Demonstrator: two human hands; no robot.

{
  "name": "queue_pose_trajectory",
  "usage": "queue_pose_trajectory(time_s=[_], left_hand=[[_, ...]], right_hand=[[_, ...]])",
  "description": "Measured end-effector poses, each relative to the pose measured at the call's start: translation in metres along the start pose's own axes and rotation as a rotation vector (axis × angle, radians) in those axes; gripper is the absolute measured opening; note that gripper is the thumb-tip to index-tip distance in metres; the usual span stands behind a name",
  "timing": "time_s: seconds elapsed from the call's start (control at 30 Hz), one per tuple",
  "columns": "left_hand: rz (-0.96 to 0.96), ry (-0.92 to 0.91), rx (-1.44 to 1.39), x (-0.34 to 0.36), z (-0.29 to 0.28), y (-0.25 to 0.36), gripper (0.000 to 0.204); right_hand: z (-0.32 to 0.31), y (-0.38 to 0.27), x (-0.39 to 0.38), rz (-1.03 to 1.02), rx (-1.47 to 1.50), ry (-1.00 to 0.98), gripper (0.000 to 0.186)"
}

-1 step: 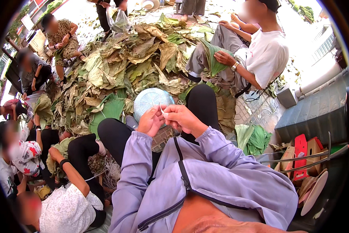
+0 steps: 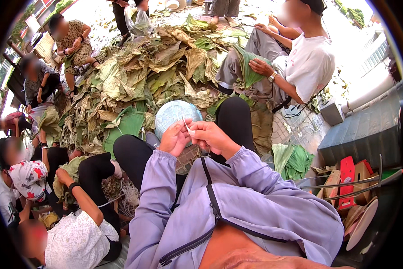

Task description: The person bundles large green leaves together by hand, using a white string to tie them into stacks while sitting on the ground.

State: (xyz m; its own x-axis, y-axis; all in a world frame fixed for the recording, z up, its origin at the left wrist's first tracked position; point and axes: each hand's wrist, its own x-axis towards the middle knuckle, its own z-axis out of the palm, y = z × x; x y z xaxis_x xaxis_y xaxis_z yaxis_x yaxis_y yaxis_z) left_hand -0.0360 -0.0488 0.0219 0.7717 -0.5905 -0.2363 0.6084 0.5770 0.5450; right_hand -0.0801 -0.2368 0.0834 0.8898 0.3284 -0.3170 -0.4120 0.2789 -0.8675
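Above my lap, my left hand (image 2: 172, 141) and my right hand (image 2: 214, 138) meet fingertip to fingertip. Both pinch a short, thin white strip (image 2: 185, 123), whose tip sticks up between them. Its material is too small to tell, and my fingers hide its lower end. Just behind my hands, between my knees, is a rounded pale blue thing (image 2: 173, 112) with fine lines across it, like a big ball of twine. A broad green leaf (image 2: 123, 131) lies to the left of it.
A wide heap of dried leaves (image 2: 134, 74) spreads ahead. A person in a white shirt (image 2: 311, 67) sits at the right, holding a folded leaf; several others sit at the left. Green leaves (image 2: 299, 160), a dark grey box (image 2: 360, 132) and cardboard pieces (image 2: 345, 186) lie to my right.
The white strip's tip has shifted slightly left between my fingers. My hands have hardly moved, and the whole view has shifted a little.
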Motion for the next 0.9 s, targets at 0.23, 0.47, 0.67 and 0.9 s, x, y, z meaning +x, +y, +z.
queue_pose_trajectory(time_s=[0.23, 0.47, 0.67, 0.9], left_hand=[[0.167, 0.082, -0.143, 0.012, -0.01, 0.013, 0.023], [0.248, 0.215, -0.142, 0.017, -0.029, 0.039, 0.021], [0.314, 0.299, -0.112, 0.018, -0.05, 0.07, 0.02], [0.36, 0.374, -0.088, 0.026, -0.063, 0.116, 0.019]], right_hand=[[0.0, 0.016, -0.003, 0.059, -0.026, -0.001, 0.014], [-0.001, 0.025, -0.004, 0.119, -0.015, -0.025, 0.015], [0.001, 0.025, -0.004, 0.15, -0.034, -0.063, 0.015], [-0.011, 0.026, -0.004, 0.151, -0.001, -0.094, 0.015]])
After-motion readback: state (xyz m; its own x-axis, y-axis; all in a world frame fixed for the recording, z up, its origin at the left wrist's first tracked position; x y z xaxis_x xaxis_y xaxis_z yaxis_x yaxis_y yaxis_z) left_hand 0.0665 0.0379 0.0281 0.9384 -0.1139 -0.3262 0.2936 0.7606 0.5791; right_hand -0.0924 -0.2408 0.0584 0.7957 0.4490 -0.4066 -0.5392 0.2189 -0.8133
